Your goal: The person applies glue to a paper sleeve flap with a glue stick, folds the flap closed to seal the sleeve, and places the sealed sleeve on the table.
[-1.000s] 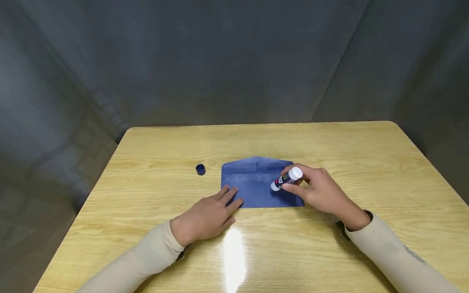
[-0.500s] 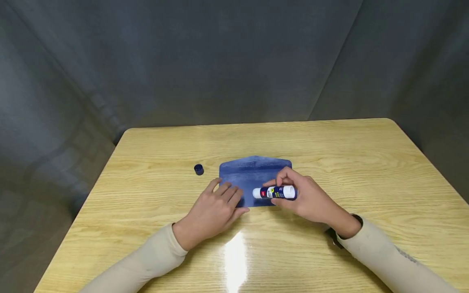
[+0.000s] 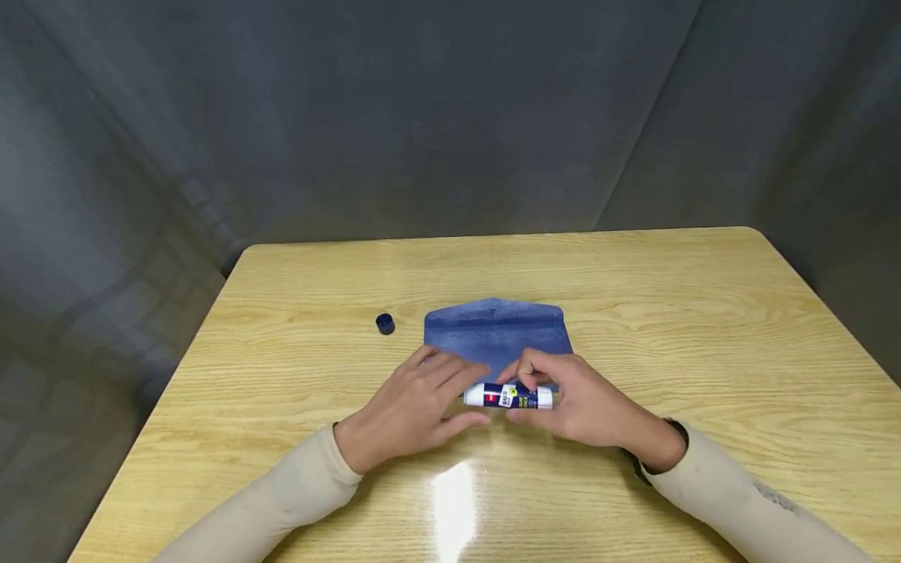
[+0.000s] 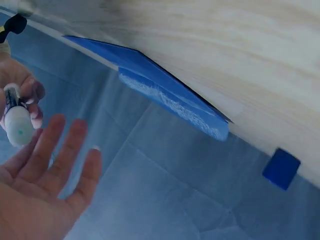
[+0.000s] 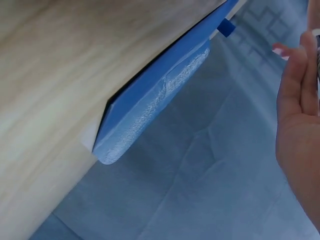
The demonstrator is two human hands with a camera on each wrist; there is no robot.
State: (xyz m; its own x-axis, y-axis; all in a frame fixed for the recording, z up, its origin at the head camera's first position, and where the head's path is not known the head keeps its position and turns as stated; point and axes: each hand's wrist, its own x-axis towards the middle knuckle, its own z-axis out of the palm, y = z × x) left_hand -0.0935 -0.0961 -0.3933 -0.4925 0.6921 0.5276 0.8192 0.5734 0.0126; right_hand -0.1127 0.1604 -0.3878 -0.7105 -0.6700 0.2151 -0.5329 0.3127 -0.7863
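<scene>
My right hand (image 3: 587,403) pinches a white and dark blue glue stick (image 3: 507,396) between thumb and fingers. It lies level above the near edge of a blue envelope (image 3: 493,336). Fingers extended, my left hand (image 3: 422,399) is at the stick's left end; in the left wrist view that white end (image 4: 19,127) faces the spread fingers without being gripped. The envelope's flap (image 4: 175,107) is unfolded away from me and carries whitish smears, also visible in the right wrist view. To the envelope's left stands the dark blue cap (image 3: 385,324), apart from the stick.
A light wooden table (image 3: 669,313) bears everything, with a bright reflection near its front. Behind it hangs a dark grey curtain (image 3: 450,117), which also runs along both sides.
My right hand has brought the glue stick left and toward me, turning it from tilted to level. My left hand has lifted off the envelope and moved to the stick's left end.
</scene>
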